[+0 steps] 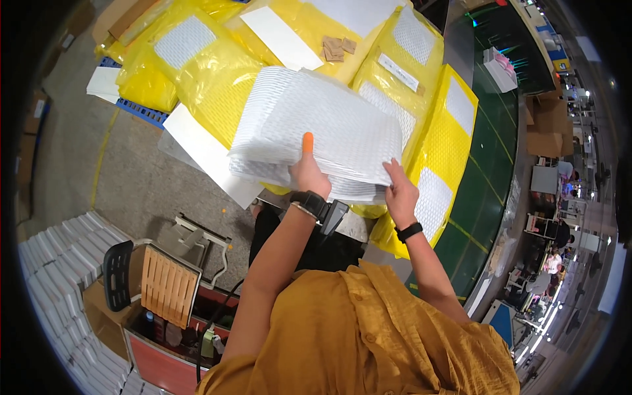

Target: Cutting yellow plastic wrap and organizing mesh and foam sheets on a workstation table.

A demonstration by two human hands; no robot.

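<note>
A thick stack of white textured plastic sheets is held up in front of me, over the yellow packs. My left hand grips its near edge, with the thumb, in an orange finger cover, lying on top and the other fingers hidden below. At the stack's near right corner, my right hand pinches the edge between thumb and fingers. Near that corner the layers fan slightly apart. Beneath and around the stack lie yellow plastic packs filled with similar white sheets.
White boards and small brown cardboard pieces rest among the packs. To the right runs a green conveyor belt. A chair with a wooden-slat seat stands at lower left, beside tall white stacks.
</note>
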